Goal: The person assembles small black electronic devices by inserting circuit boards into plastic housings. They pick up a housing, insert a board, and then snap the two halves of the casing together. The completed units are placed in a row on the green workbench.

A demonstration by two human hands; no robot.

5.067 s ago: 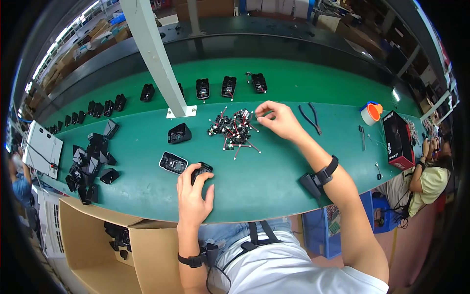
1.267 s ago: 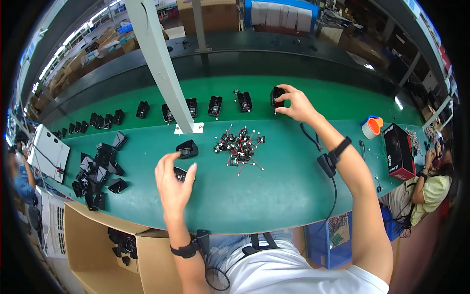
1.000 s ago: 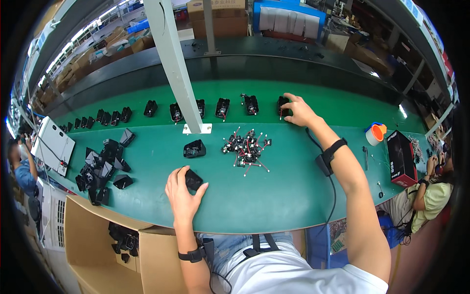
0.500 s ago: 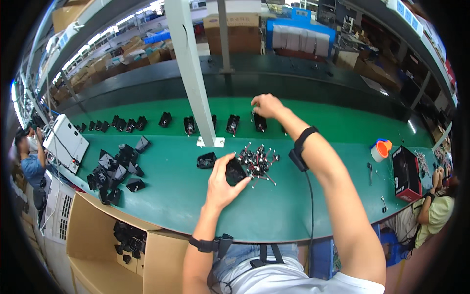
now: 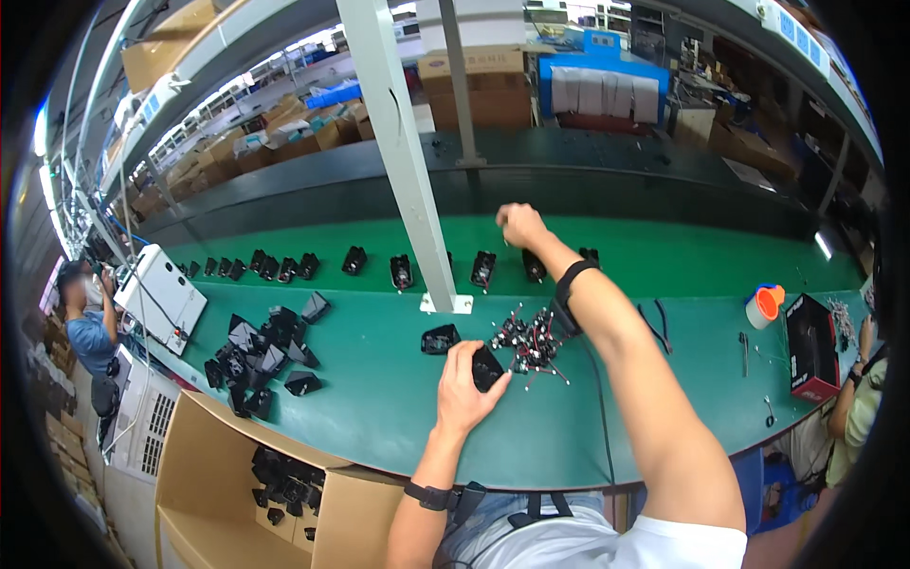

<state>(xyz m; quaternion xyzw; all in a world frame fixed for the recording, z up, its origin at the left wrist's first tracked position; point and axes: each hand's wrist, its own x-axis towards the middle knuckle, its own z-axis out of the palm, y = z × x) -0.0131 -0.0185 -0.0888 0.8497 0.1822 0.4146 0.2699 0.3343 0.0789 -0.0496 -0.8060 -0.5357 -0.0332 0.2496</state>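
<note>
Probably light, stiff, slippery: hollow black plastic housing point(image 5: 487, 371) over green tabletop point(image 5: 550, 441), held in half-open left hand point(image 5: 462, 389); sides seem best grip. Right hand point(image 5: 522, 228) curled above green belt point(image 5: 692, 256); cannot tell contents.

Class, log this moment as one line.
left hand: holds housing; right hand: over green belt, grip unclear; wire pile: right of housing

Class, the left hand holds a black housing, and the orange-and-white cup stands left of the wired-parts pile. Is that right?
Wrong side: the head view shows the cup right of the wired-parts pile. The left hand does hold a black housing.
</note>
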